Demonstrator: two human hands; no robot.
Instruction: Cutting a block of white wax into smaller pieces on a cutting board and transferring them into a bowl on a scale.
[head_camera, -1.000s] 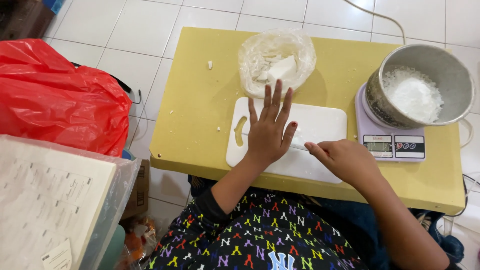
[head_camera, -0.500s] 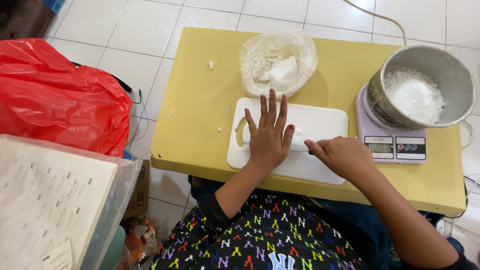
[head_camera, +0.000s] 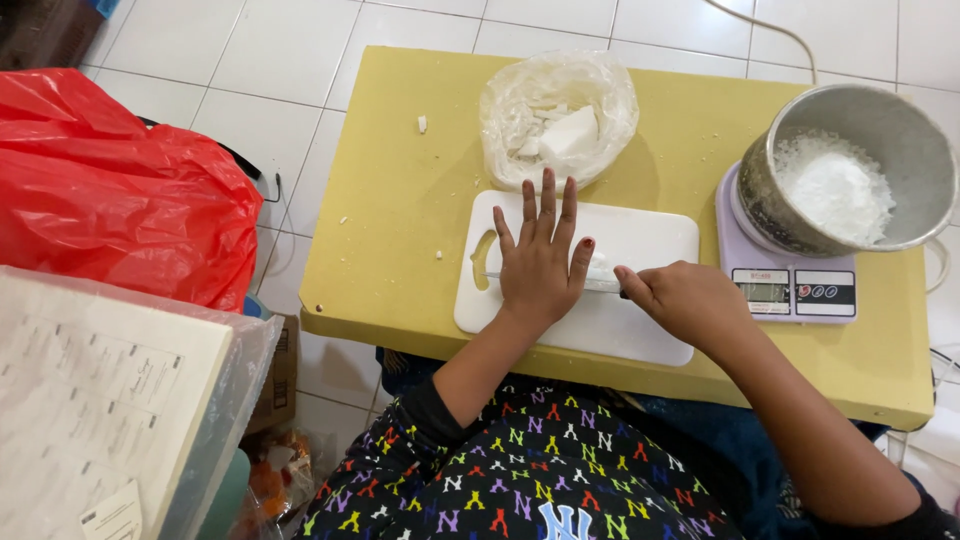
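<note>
1. A red plastic bag (head_camera: 120, 190) is seen on the floor past the desk's (head_camera: 400, 220) left edge.
2. The left hand (head_camera: 540, 262) is pressed flat, fingers spread, on the knife blade (head_camera: 600, 285) over the white cutting board (head_camera: 640, 240) at the near edge.
3. The handle is gripped by the right hand (head_camera: 685, 300); the white lump under the blade is best cut with steady downward pressure, fingertips kept lifted.
4. A steel pot (head_camera: 850, 165) sits on the scale (head_camera: 790, 290) at the right edge.
</note>
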